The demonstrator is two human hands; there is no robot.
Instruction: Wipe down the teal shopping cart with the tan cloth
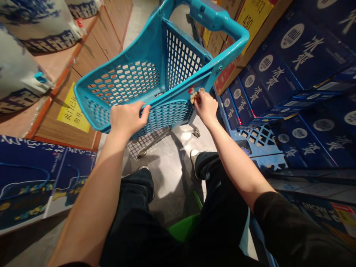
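Note:
A blue plastic shopping cart (155, 70) with mesh walls stands tilted in front of me, its basket empty. My left hand (128, 118) grips the near rim of the basket, fingers curled over the edge. My right hand (205, 106) is closed in a pinch on a small crumpled beige cloth (195, 95), pressed against the cart's rim by a red spot. My legs in dark trousers and both shoes show below the cart.
Stacked dark blue cartons (300, 66) on blue pallets (261, 137) line the right. Wooden shelving (83, 66) with wrapped blue-and-white packs (33, 22) and a yellow label (72, 111) stands at left. More blue boxes (41, 178) lie lower left. A green object (185, 226) sits under me.

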